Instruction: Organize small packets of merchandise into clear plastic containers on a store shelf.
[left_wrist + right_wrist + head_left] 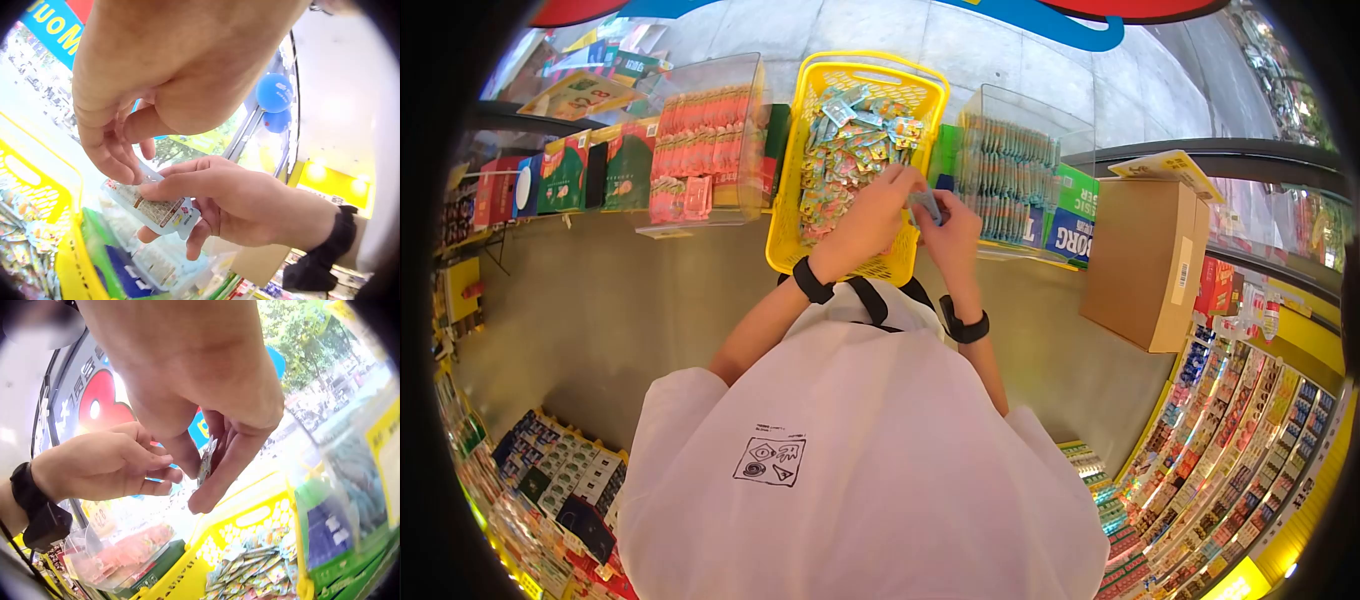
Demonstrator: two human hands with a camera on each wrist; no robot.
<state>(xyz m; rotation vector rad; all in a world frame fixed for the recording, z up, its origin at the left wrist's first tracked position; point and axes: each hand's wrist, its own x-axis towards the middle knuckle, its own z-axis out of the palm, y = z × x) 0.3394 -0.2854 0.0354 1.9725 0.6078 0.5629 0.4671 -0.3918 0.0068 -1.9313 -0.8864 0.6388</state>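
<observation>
A small pale blue packet [164,215] with printed text is pinched between the thumb and fingers of my right hand [952,230]. In the right wrist view the packet [207,461] stands nearly edge-on between those fingers. My left hand [868,222] is close beside it, fingers loosely bent. Its fingertips overlap the packet's upper edge in the left wrist view, while the right wrist view shows them beside the right thumb. Below both hands stands a yellow basket [783,215], holding a heap of small colourful packets [840,160].
Left of the basket is a clear bin [750,110] of pink packets [700,140]. A second clear bin [1080,115] to the right holds rows of blue packets [1005,170]. Further right stands a cardboard box [1140,255]. Stocked shelves [1230,430] curve round behind.
</observation>
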